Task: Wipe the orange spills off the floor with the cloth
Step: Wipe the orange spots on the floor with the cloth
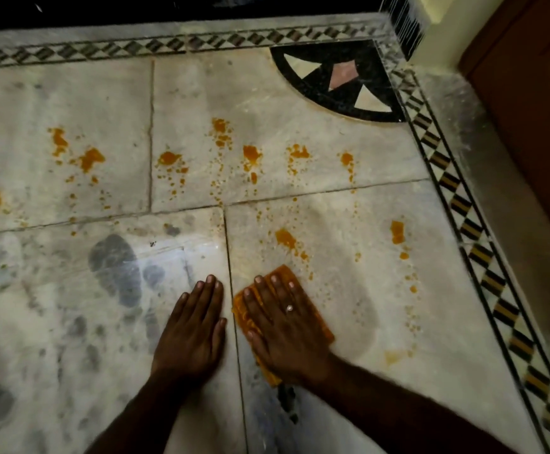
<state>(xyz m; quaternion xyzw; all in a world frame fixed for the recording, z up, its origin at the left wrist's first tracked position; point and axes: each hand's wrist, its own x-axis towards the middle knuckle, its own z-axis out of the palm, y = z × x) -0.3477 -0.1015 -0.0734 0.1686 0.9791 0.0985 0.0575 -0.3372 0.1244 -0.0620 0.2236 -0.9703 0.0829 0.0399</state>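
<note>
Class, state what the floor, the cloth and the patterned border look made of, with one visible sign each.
Floor: probably polished marble; pale, veined, glossy slabs. Cloth: likely woven fabric, matte orange, lying flat under the right hand. Border: seemingly inlaid stone; dark and light diamonds.

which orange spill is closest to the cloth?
The blotch just ahead of the cloth under the right hand, on the same tile. Other large blotches lie farther: one toward the patterned border, the rest across the grout line.

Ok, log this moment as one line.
right hand flat on orange cloth | left hand flat on pale marble floor | orange spills unwiped ahead
</note>
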